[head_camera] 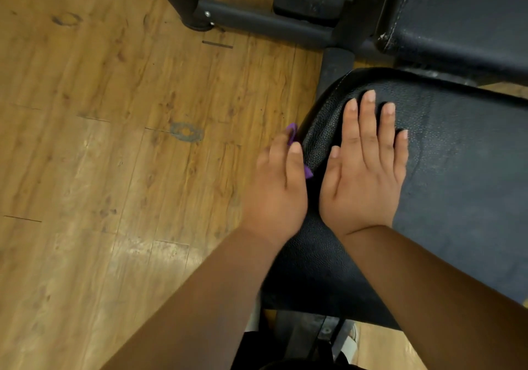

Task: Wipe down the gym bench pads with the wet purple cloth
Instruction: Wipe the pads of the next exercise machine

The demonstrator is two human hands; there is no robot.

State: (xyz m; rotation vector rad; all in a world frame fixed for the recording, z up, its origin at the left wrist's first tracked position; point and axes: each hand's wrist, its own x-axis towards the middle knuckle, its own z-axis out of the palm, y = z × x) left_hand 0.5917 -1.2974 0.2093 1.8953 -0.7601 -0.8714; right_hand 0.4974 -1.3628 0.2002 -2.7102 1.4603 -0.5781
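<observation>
Wood floor (114, 112), left hand (278, 186) gripping purple cloth (292, 133) at bench pad (457, 169) edge, right hand (365, 175) flat atop

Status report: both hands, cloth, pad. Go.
Left hand grips purple cloth against bench pad side edge. Right hand flat on pad top. Cloth mostly hidden under hand. Nothing lying on pad.

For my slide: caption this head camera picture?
Left hand holds purple cloth against the side of the bench pad; right hand rests flat on top.
</observation>
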